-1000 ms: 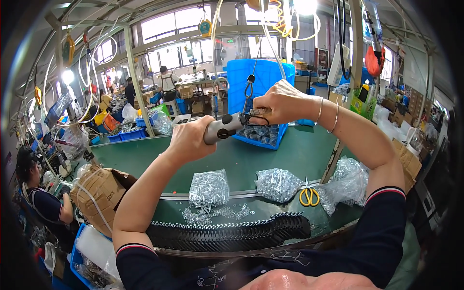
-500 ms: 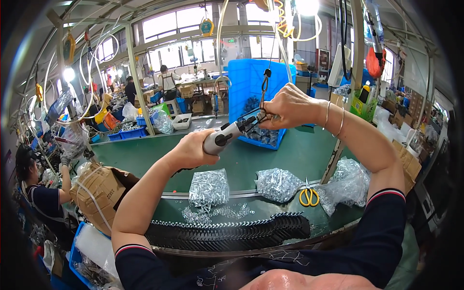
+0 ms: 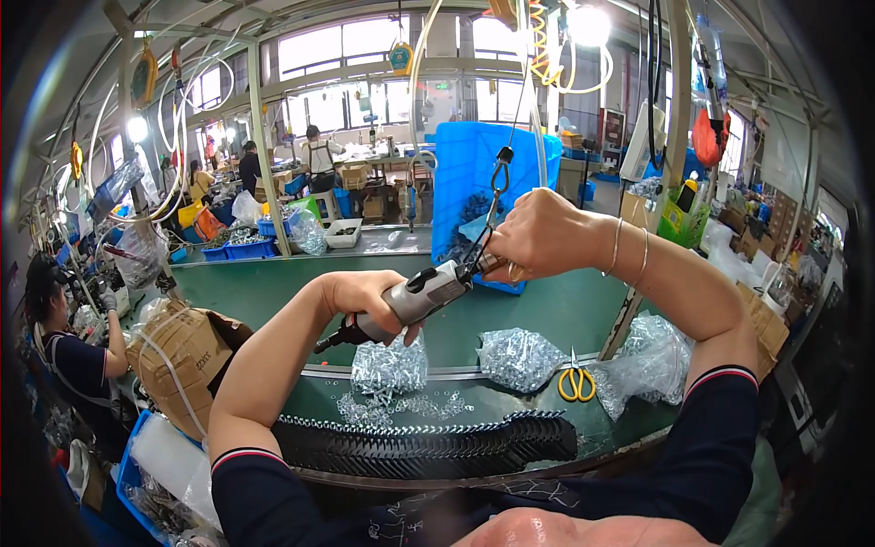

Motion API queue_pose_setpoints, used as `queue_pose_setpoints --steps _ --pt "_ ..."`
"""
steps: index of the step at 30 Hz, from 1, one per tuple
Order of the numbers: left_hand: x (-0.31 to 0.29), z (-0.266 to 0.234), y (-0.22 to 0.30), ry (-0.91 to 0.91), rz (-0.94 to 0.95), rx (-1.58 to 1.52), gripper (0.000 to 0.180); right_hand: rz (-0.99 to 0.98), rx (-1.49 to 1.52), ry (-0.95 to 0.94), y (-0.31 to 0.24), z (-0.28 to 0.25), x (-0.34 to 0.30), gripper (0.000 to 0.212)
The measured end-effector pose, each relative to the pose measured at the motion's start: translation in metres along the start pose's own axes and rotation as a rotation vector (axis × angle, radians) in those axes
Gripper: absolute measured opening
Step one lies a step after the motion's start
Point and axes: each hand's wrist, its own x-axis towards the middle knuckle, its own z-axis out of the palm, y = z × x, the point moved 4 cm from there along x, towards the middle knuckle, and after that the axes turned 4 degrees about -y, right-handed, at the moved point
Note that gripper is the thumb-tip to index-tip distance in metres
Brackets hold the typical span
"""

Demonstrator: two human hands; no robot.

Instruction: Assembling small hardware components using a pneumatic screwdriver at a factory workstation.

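Pneumatic screwdriver (image 3: pixel 415 299) is hanging tilted above the green bench (image 3: pixel 273 292); left hand (image 3: pixel 365 296) is gripping its body with fingers curled, right hand (image 3: pixel 538 237) is pinching its front end, steadying it.

— Power screwdriver (image 3: pixel 415 296): grey body, matt plastic by the look; black rubbery end.
— Bench (image 3: pixel 273 292): green, smooth, dull sheen. Metal rail along near edge.
— Bags of screws (image 3: pixel 519 357): clear glossy plastic over bright metal.
— Scissors (image 3: pixel 575 383): yellow plastic handles, steel blades.
— Left carton (image 3: pixel 182 351): brown cardboard, rough, matt.
— Far crate (image 3: pixel 474 173): blue plastic, slightly glossy.
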Motion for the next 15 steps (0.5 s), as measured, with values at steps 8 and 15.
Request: queue_pose_setpoints --steps 8,15 --pt "0.001 0.007 0.003 -0.223 -0.044 -0.113 0.057 -0.086 -0.079 0.078 -0.008 -0.004 -0.003 0.037" --pt "0.01 0.019 0.005 -0.059 0.119 -0.094 0.069 -0.093 -0.137 0.025 -0.008 -0.006 -0.008 0.036"
